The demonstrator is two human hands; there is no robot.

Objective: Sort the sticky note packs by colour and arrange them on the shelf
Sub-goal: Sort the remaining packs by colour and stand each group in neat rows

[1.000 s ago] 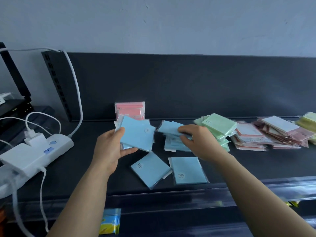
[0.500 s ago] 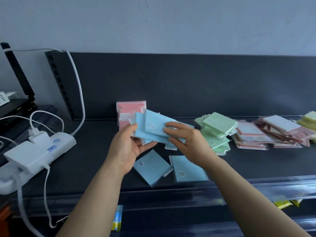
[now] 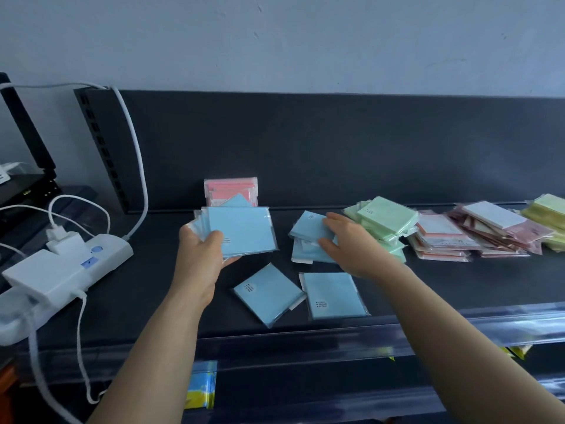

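Left hand (image 3: 201, 255) closed round blue stack (image 3: 244, 232), thumb on top face, held fanned above shelf (image 3: 153, 301), left of centre. Right hand (image 3: 348, 243) open, fingers straight, laid on blue pile (image 3: 308, 231) at mid-shelf.

Nearer front edge, flat on shelf: blue pack (image 3: 267, 293), askew; second blue pack (image 3: 333, 295) just right of it, not touching. On each, small white sticker with dark print, too small to read. Clear wrappers on the packs.

Behind blue stack: pink packs (image 3: 230, 189), upright against back panel. Just beside blue pile, to its right: green pile (image 3: 386, 217), dark dots of print on top pack, unreadable. Further right in turn: pale pink pile (image 3: 440, 237), dusky pink pile (image 3: 501, 228) with white-faced pack on top, yellow pile (image 3: 547, 209) at frame edge.

At left: white power strip (image 3: 70, 270), plug and cables attached.
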